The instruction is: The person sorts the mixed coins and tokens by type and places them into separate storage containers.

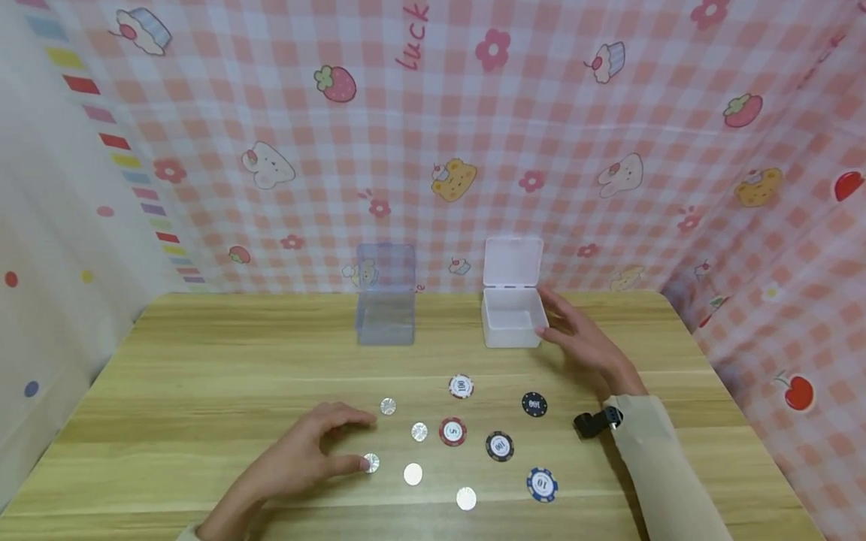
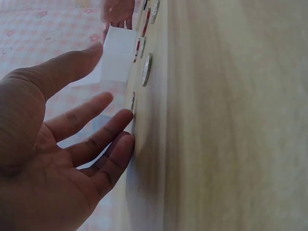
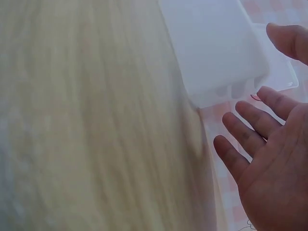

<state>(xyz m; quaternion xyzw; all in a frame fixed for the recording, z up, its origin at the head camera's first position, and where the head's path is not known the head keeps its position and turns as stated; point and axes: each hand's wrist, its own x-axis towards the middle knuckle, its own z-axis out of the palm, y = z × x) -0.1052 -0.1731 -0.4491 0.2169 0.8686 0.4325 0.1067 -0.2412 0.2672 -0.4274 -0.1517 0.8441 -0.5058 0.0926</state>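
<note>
On the wooden table (image 1: 203, 361) lie several silver coins and several poker chips. My left hand (image 1: 352, 443) hovers at the left of the cluster with its fingers spread, and its thumb tip touches a silver coin (image 1: 371, 463). In the left wrist view the left hand's fingertips (image 2: 126, 115) are close to the tabletop beside a coin (image 2: 133, 101). My right hand (image 1: 558, 319) is flat and relaxed against the right side of an open white box (image 1: 510, 315). The right wrist view shows that hand (image 3: 269, 159) just beside the white box (image 3: 216, 53), holding nothing.
An open bluish clear box (image 1: 386, 315) stands left of the white one. Chips lie between the hands: a white one (image 1: 461, 386), a red one (image 1: 452, 431), two black ones (image 1: 534, 404) (image 1: 499, 446) and a blue one (image 1: 542, 485). Pink checked cloth walls the table in.
</note>
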